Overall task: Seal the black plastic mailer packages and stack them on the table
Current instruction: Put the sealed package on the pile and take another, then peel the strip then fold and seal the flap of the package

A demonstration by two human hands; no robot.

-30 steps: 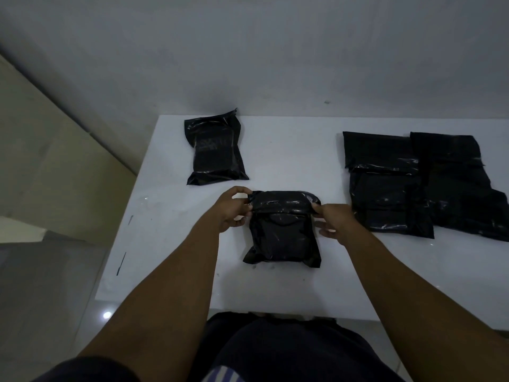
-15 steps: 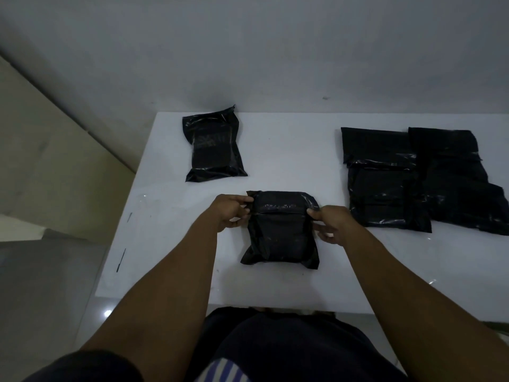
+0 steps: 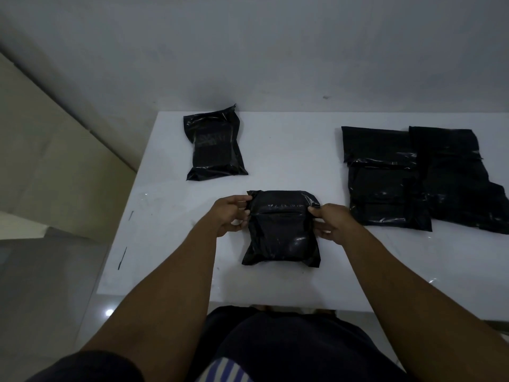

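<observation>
A black plastic mailer (image 3: 282, 232) lies in the middle of the white table (image 3: 289, 150), its top flap folded down over the body. My left hand (image 3: 230, 215) pinches the flap's left end with thumb and fingers. My right hand (image 3: 329, 220) pinches the right end the same way. Another black mailer (image 3: 214, 146) lies alone at the back left. At the right, several black mailers (image 3: 385, 177) lie overlapping, with more (image 3: 454, 175) beside them.
The table stands against a grey wall (image 3: 275, 51). Its left edge drops to a beige panel (image 3: 55, 161) and a tiled floor (image 3: 41, 285). My lap fills the space below the near edge.
The flap that was arched up a second ago now lies folded flat on the mailer. Both hands kept hold of its ends and moved slightly toward me.
</observation>
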